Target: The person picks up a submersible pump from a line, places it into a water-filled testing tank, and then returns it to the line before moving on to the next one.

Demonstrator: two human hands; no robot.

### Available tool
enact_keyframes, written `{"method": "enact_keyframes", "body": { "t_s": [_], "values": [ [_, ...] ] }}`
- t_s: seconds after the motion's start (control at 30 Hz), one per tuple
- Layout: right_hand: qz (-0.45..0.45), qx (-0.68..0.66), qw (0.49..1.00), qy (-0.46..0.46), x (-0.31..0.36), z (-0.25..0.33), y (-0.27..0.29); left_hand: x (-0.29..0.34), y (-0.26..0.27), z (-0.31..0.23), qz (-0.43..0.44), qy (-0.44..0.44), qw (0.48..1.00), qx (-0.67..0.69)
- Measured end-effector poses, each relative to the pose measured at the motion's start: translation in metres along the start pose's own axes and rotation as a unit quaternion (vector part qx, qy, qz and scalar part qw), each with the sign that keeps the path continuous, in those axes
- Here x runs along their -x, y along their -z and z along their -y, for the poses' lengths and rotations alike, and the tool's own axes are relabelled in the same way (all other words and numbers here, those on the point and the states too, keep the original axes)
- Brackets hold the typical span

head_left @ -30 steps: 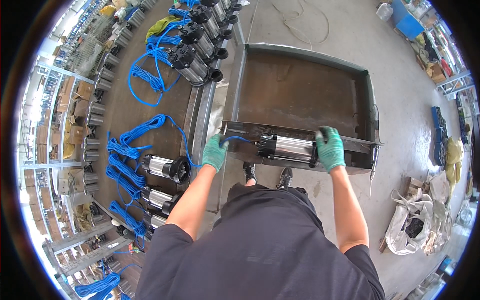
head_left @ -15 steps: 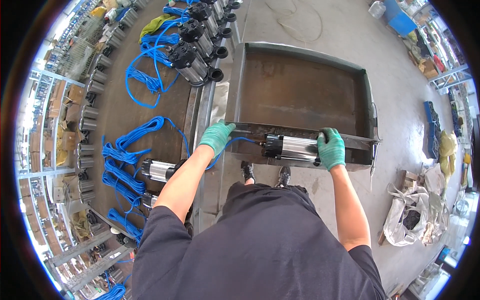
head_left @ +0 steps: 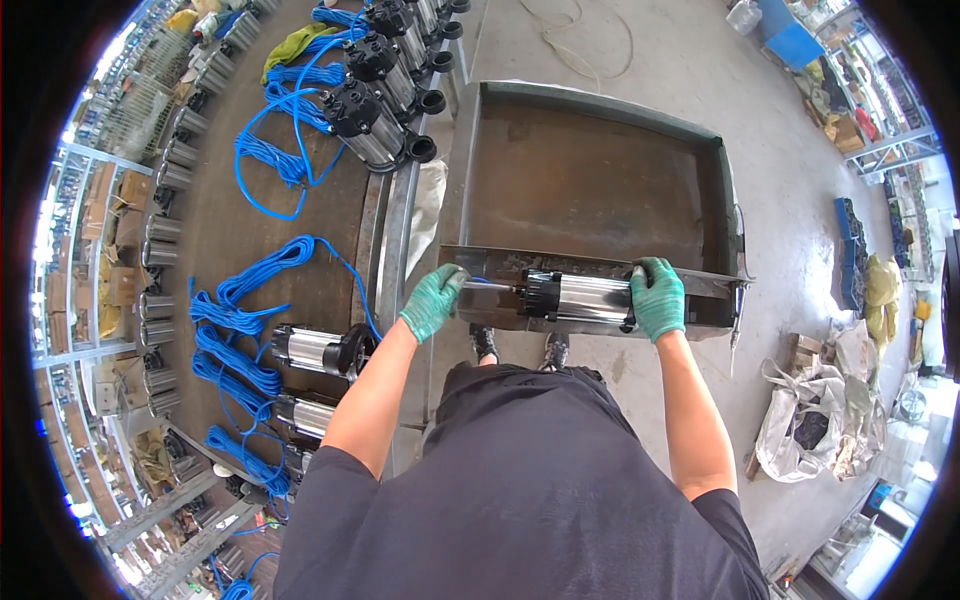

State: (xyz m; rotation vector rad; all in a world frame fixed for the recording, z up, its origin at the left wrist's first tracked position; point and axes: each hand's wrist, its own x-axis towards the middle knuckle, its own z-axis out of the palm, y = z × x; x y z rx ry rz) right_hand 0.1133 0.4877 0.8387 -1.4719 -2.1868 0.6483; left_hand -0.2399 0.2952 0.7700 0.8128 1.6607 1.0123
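A submersible pump (head_left: 592, 299) with a shiny steel body and black ends lies on its side across the near end of a metal tank. My green-gloved right hand (head_left: 657, 298) is closed around its right end. In my gloved left hand (head_left: 435, 300) is a screwdriver (head_left: 490, 287); its handle is hidden in the fist. The thin shaft points right and reaches the pump's black left end, where the cable comes out. A short bit of blue cable shows beside the shaft.
The brown-bottomed metal tank (head_left: 732, 180) stands in front of me. On the bench (head_left: 330, 225) to my left lie blue cable coils (head_left: 235, 360) and more pumps (head_left: 310, 349), with upright pumps (head_left: 365, 125) farther off. A white sack (head_left: 795, 425) sits on the floor at right.
My left hand has come down and lined the screwdriver up with the pump's left end; before, the shaft was above it and apart. My right hand keeps its hold on the pump.
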Motion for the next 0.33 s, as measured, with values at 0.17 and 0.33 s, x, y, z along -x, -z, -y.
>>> {"method": "enact_keyframes", "body": {
  "t_s": [0.17, 0.33],
  "values": [
    [0.002, 0.007, 1.0, 0.003, -0.001, 0.0, -0.001, -0.004, -0.017, 0.017, 0.023, 0.036, 0.995, 0.089],
    [0.012, -0.002, 1.0, -0.013, -0.002, 0.002, 0.0, -0.013, -0.018, 0.018, 0.056, 0.139, 0.981, 0.121]
  ]
}}
